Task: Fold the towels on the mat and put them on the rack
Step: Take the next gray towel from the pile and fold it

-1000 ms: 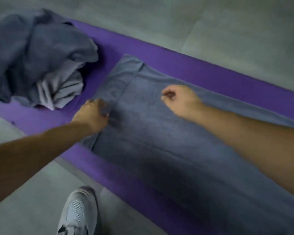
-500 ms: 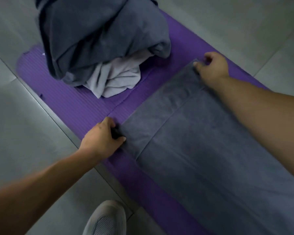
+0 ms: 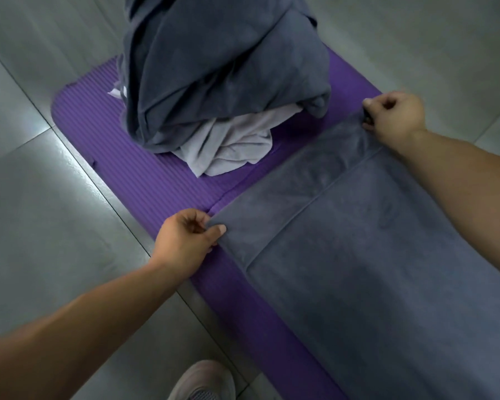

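Observation:
A grey towel (image 3: pixel 373 255) lies spread flat along the purple mat (image 3: pixel 145 174), folded lengthwise with a lower layer showing at its left end. My left hand (image 3: pixel 185 241) pinches the near corner of that end. My right hand (image 3: pixel 393 116) pinches the far corner, at the mat's far edge. Both corners rest low, close to the mat. Beyond the towel's end sits a heap of unfolded towels: a dark grey one (image 3: pixel 223 70) on top of a pale grey one (image 3: pixel 228 145). No rack is in view.
Grey floor tiles (image 3: pixel 41 226) surround the mat. My shoe (image 3: pixel 202 382) stands on the floor at the bottom edge, just in front of the mat's near side.
My hands have spread apart from the towel's middle to its two end corners and taken hold of them. The view has swung so the heap now sits at the top centre.

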`<act>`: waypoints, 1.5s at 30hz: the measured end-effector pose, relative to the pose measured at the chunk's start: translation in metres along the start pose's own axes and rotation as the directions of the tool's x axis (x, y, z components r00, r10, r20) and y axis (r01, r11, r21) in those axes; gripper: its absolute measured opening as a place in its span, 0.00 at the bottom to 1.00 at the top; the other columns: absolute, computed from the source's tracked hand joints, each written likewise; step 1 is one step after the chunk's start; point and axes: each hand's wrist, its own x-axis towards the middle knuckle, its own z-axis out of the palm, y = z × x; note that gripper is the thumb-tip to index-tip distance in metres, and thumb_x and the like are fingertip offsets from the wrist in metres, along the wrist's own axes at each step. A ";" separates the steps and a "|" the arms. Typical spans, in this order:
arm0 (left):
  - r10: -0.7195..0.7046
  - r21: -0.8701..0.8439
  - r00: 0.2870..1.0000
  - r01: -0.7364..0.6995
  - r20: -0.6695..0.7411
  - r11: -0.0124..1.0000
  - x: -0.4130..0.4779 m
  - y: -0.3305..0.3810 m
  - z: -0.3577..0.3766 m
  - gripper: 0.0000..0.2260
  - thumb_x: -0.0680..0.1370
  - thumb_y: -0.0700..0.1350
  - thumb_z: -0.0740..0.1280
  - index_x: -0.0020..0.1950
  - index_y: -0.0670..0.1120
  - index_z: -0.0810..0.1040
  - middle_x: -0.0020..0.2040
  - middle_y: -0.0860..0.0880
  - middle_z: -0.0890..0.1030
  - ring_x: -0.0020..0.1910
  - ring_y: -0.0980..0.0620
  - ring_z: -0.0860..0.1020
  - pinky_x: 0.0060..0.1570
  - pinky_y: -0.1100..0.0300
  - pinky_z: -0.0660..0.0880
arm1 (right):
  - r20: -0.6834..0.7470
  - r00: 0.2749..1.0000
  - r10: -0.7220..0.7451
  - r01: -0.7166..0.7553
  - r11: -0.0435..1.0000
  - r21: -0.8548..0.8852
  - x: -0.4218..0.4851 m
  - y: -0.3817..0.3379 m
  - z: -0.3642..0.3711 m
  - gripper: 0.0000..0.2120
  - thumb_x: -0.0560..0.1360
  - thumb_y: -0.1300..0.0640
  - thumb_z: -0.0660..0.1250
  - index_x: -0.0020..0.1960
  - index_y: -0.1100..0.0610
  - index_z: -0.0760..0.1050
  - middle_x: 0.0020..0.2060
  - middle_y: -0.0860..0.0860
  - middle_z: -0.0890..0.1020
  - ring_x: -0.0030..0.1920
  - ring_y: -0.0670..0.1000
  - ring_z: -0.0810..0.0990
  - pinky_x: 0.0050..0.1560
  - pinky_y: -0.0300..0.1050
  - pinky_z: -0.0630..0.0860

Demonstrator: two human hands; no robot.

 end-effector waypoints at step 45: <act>0.283 0.019 0.181 -0.869 0.942 0.494 -0.440 -0.145 0.463 0.10 0.72 0.58 0.73 0.44 0.52 0.84 0.41 0.55 0.79 0.40 0.58 0.78 0.41 0.64 0.75 | -0.470 0.752 0.462 -0.298 0.874 0.383 -0.359 0.401 -0.491 0.23 0.68 0.58 0.70 0.64 0.55 0.79 0.54 0.50 0.84 0.53 0.47 0.83 0.57 0.42 0.81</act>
